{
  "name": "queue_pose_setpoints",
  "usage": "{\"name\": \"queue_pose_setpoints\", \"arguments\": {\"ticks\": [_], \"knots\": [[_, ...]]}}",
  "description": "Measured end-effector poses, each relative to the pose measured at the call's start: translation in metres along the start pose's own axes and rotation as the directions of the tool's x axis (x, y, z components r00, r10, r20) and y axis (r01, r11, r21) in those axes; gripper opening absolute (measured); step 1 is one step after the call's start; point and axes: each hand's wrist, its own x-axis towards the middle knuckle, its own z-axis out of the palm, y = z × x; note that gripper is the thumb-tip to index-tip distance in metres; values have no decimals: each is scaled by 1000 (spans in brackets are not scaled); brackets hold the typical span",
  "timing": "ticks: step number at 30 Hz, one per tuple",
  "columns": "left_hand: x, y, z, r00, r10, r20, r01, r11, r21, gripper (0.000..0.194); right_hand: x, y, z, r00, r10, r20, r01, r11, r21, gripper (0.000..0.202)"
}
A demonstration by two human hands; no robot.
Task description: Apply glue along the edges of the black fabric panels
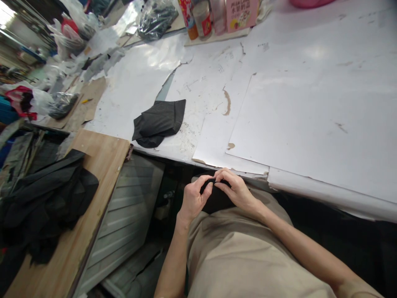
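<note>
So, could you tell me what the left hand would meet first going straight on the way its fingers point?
Most likely the right hand, just across the black cloth they both pinch, though depth is unclear.

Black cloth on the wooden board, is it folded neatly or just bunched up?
Bunched up: the black cloth lies in a loose heap on the wooden board, with uneven creases and ragged, overlapping layers.
</note>
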Motion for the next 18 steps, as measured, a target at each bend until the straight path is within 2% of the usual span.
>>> {"name": "queue_pose_setpoints", "arguments": {"ticks": [12, 18], "knots": [[6, 0, -1, 994, 106, -11, -104, 988, 116, 16, -1, 1, 7, 997, 37, -62, -38, 999, -14, 9], [10, 7, -4, 999, 35, 12, -36, 998, 59, 18, -1, 0, 7, 996, 58, -67, -60, 998, -37, 12]]}}
